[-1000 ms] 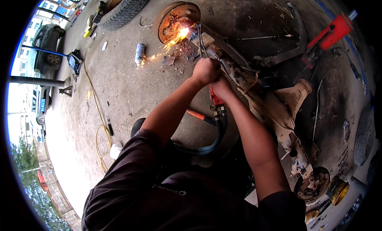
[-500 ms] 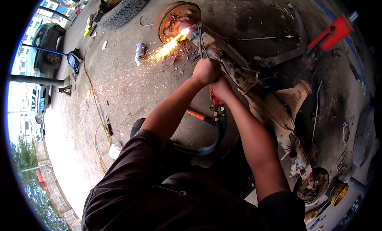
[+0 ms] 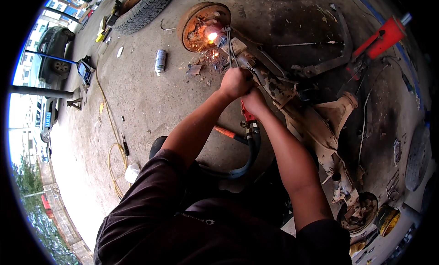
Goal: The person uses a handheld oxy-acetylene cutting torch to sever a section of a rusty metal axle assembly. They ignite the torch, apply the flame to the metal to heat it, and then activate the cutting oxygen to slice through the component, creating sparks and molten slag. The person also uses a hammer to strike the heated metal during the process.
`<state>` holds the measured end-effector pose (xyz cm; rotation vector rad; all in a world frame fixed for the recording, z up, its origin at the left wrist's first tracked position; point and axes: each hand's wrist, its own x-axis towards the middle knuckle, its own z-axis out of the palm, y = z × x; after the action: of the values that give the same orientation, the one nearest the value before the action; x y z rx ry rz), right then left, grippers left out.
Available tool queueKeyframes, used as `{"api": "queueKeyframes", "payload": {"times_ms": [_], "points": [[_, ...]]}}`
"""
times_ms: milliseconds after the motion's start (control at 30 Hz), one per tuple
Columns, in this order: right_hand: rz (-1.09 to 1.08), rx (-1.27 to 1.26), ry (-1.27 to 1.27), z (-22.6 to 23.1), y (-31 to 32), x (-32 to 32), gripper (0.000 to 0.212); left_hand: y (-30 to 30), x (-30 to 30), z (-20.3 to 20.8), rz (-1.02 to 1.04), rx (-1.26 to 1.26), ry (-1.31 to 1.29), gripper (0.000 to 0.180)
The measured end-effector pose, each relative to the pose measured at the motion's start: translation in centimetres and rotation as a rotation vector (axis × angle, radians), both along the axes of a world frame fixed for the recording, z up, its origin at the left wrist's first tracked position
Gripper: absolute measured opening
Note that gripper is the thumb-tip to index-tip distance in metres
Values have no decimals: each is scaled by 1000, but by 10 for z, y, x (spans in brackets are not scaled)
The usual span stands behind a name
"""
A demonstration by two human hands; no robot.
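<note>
Torch [image 3: 247,112] in left hand [image 3: 236,82], right hand [image 3: 255,102]; glow [image 3: 212,36] at drum [image 3: 193,28]

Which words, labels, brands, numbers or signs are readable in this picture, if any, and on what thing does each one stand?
Blue number plate at the far left: characters show, but I do not copy them out.
Spray can on the floor: print on its side, too small to read.
Dark shirt: small pale marking with a gear-like shape, lettering too blurred to read.
</note>
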<state>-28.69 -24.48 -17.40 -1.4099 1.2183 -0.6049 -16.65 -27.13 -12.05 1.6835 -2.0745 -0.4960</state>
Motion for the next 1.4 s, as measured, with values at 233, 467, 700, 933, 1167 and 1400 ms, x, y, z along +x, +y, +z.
{"api": "queueKeyframes", "payload": {"times_ms": [233,467,700,933,1167,1400], "points": [[6,15,67,7,1,-2,22,2,-1,-1,3,7,51,29],[39,-44,204,22,3,-4,27,4,0,0,19,2,79,27],[-5,7,169,23,4,-3,27,5,0,-2,20,-1,93,28],[11,-25,184,31,5,-3,27,6,0,0,19,-12,91,28],[20,-21,184,30,6,-4,30,6,1,-2,12,-15,88,27],[15,-66,188,29,7,-4,30,8,1,0,9,-8,111,27]]}}
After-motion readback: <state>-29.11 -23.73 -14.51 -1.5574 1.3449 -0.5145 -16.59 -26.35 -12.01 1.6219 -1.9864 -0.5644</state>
